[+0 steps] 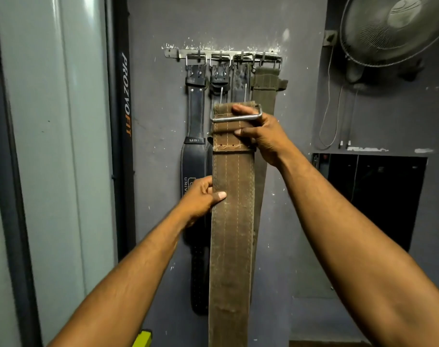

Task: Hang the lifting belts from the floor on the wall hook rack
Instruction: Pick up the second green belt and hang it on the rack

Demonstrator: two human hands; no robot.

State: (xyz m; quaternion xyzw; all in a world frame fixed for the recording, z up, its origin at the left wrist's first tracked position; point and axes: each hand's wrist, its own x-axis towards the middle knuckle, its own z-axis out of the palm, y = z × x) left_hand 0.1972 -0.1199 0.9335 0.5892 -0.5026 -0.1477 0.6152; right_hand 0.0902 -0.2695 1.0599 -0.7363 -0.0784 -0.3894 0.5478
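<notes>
Brown leather, scuffed and stitched in pale thread, runs up the middle of what I see. It is a wide brown leather lifting belt held upright in front of the person, its lower end passing out of sight below. The left hand has its grip clenched on the belt's left edge about halfway up, thumb across the front and fingers wrapped behind. Higher up, the right hand has its grip closed on the top of the belt. Its fingers curl over the rectangular steel buckle and its thumb presses the strap just under it. The held belt is off the floor, and its buckle sits below the hooks without touching them.

Behind it, on the grey painted wall, the steel wall hook rack carries four belts by their buckles. A long black leather belt hangs at the left. A dark belt and a worn grey belt are partly hidden by the held one, and an olive canvas belt hangs at the right. A black upright post lettered PROZVOFIT stands left of the wall. A wire-cage wall fan hangs at the upper right.
</notes>
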